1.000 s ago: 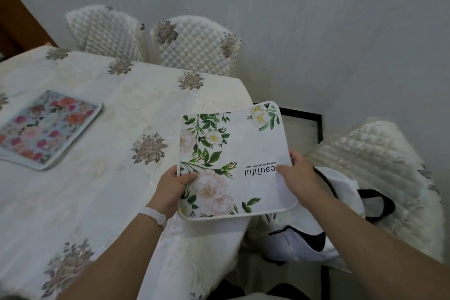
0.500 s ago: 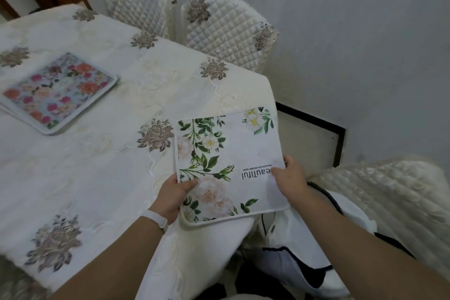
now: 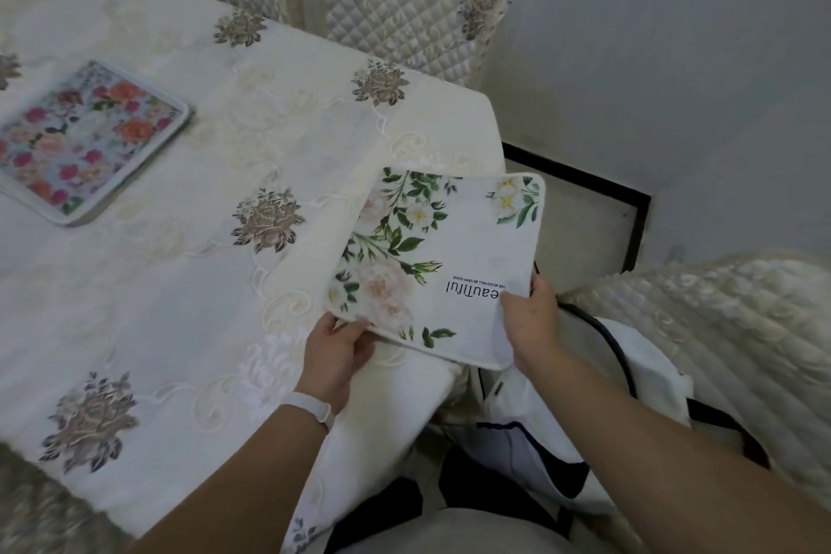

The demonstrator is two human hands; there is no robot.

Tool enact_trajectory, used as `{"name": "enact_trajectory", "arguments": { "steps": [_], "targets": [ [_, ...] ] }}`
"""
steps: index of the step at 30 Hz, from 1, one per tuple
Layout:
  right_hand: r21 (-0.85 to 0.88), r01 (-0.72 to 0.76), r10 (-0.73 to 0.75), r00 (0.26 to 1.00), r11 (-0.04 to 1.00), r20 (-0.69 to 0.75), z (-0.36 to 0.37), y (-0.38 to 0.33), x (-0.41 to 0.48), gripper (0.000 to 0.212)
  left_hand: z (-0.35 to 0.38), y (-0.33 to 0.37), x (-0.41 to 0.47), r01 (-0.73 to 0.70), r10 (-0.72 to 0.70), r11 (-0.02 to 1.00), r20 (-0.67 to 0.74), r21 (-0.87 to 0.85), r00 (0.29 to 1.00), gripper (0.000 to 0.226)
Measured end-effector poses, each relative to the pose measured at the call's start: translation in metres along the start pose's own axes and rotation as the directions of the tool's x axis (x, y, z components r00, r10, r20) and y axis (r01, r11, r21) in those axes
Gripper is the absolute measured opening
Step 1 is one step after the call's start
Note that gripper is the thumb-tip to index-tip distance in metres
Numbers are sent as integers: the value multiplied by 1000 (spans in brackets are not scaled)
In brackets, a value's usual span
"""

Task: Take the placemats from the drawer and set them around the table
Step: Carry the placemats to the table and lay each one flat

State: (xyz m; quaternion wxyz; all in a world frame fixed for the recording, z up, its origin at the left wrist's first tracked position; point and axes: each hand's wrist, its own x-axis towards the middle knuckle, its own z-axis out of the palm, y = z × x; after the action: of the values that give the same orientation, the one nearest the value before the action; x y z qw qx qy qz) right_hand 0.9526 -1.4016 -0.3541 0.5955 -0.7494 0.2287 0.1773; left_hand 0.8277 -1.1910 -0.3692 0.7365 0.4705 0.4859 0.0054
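I hold a white placemat (image 3: pixel 454 247) printed with green leaves, pale flowers and the word "beautiful". My left hand (image 3: pixel 335 351) pinches its near left corner and my right hand (image 3: pixel 530 322) grips its near right edge. The mat hangs tilted over the table's right corner, partly past the edge. A second placemat (image 3: pixel 85 139) with red and pink roses lies flat at the left of the table (image 3: pixel 180 283), which wears a cream embroidered cloth. No drawer is in view.
Two quilted white chairs (image 3: pixel 404 0) stand at the table's far side against the wall. Another covered chair (image 3: pixel 728 328) is at my right, with a white bag with black straps (image 3: pixel 584 418) on it.
The view has swung and closed in on the table. The leafy placemat has turned slightly clockwise and sits further over the table's right corner, both hands still on it.
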Motion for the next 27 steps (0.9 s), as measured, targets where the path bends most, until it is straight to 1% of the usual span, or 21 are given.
{"name": "enact_trajectory", "arguments": {
  "steps": [2,5,8,10,12,14,16,18,20,22,24,27],
  "targets": [
    [114,-35,41,998,993,-57,4,6,-9,31,22,-5,-7,-14,14,1000,31,-12,999,18],
    [254,-107,120,992,961,-33,15,22,-18,39,53,-20,-18,-25,25,1000,103,-10,994,27],
    [273,-117,125,992,955,-9,21,27,-28,39,72,-35,-24,-84,81,996,134,15,988,47],
    [296,-118,123,992,948,0,17,28,-28,37,77,-39,-28,-94,92,995,116,14,989,56],
    [333,-129,133,991,934,9,7,25,-17,35,74,-38,-28,-85,83,996,103,22,991,57],
    [355,-128,137,991,926,1,-5,16,1,37,62,-30,-24,-98,89,993,113,72,990,55],
    [330,-109,126,992,938,-32,-17,5,19,38,45,-19,-18,-100,82,988,142,118,986,53],
    [271,-115,122,993,956,-9,-28,-7,36,31,29,-6,-12,-93,66,984,176,153,982,50],
    [217,-162,148,986,963,82,-37,-11,50,26,15,8,-8,-106,67,977,210,183,975,48],
    [152,-205,179,969,967,168,-41,-12,55,31,5,23,-3,-119,70,971,233,205,970,46],
    [30,-208,195,948,978,251,-42,-10,54,35,-3,37,3,-139,84,963,234,231,969,44],
    [-91,-182,203,910,979,362,-42,-8,38,30,-12,57,14,-185,123,938,217,294,968,39]
  ]
}}
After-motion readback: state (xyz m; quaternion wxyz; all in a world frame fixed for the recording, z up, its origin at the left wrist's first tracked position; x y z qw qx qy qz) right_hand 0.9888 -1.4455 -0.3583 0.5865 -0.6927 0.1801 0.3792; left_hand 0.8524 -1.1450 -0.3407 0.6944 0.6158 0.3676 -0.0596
